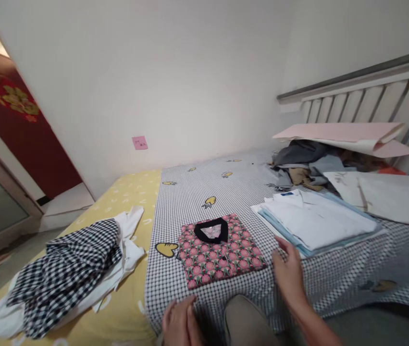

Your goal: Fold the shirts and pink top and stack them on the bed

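A folded garment [218, 252] with a pink flower print and a black collar lies on the checked bedsheet [226, 192] in front of me. My right hand [288, 271] hovers just right of it with fingers loosely spread, holding nothing. My left hand [179, 322] rests low near the bed's front edge, beside my knee [243, 322], fingers together and flat, empty. A stack of folded white and pale blue shirts [316, 221] sits to the right of my right hand.
A crumpled black-and-white gingham garment [67, 269] and white cloth [128, 250] lie on the yellow sheet at left. A heap of unfolded clothes [305, 166], pink boards [344, 134] and white cloth lean at the slatted headboard [370, 101]. A doorway opens at far left.
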Demonstrator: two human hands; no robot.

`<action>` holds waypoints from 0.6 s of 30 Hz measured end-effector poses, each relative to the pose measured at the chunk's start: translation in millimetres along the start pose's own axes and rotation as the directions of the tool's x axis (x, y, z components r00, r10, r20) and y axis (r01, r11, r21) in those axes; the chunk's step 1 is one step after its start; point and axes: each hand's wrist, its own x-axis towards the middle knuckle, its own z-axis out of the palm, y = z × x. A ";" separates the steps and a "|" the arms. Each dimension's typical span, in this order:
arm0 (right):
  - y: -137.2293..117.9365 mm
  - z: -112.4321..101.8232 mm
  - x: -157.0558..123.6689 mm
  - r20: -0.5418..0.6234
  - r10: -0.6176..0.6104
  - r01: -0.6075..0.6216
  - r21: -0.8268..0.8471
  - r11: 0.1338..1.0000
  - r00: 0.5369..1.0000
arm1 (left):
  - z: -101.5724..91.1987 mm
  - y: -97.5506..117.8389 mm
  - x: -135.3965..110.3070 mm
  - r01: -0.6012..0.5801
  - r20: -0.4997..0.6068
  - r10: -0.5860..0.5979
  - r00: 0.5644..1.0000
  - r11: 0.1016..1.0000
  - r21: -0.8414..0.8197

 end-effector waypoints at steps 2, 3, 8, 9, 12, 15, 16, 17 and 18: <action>-13.8 21.0 -0.4 0.108 -0.163 0.175 -0.111 0.978 0.981 | 19.9 10.5 42.3 -0.053 -0.006 0.053 0.999 0.998 0.018; -19.1 34.5 -3.5 0.164 -0.189 0.213 -0.138 0.967 0.968 | 33.2 16.0 62.3 -0.078 0.017 0.077 0.997 0.995 0.058; -10.8 88.3 -30.9 0.522 -0.267 0.538 -0.480 0.693 0.810 | 111.9 6.0 90.8 -0.068 0.232 -0.002 0.973 0.953 0.296; -3.6 91.4 -34.7 0.574 -0.250 0.577 -0.504 0.643 0.780 | 123.9 -2.6 82.6 -0.084 0.281 -0.008 0.960 0.945 0.316; 14.7 87.6 -37.3 0.664 -0.203 0.628 -0.499 0.597 0.720 | 142.6 -22.6 56.4 -0.087 0.368 -0.057 0.928 0.927 0.364; 13.4 78.4 -26.4 0.709 -0.151 0.605 -0.446 0.660 0.688 | 142.9 -25.0 48.3 -0.063 0.393 -0.098 0.914 0.924 0.377; 7.5 77.1 -20.4 0.698 -0.143 0.579 -0.442 0.685 0.701 | 141.8 -23.4 49.4 -0.054 0.400 -0.108 0.910 0.927 0.372; -0.5 77.4 -13.7 0.674 -0.154 0.561 -0.440 0.701 0.722 | 140.7 -21.4 51.3 -0.043 0.406 -0.118 0.906 0.930 0.365; -9.7 79.3 -6.6 0.643 -0.190 0.560 -0.437 0.704 0.742 | 139.7 -19.4 53.5 -0.030 0.410 -0.130 0.903 0.933 0.360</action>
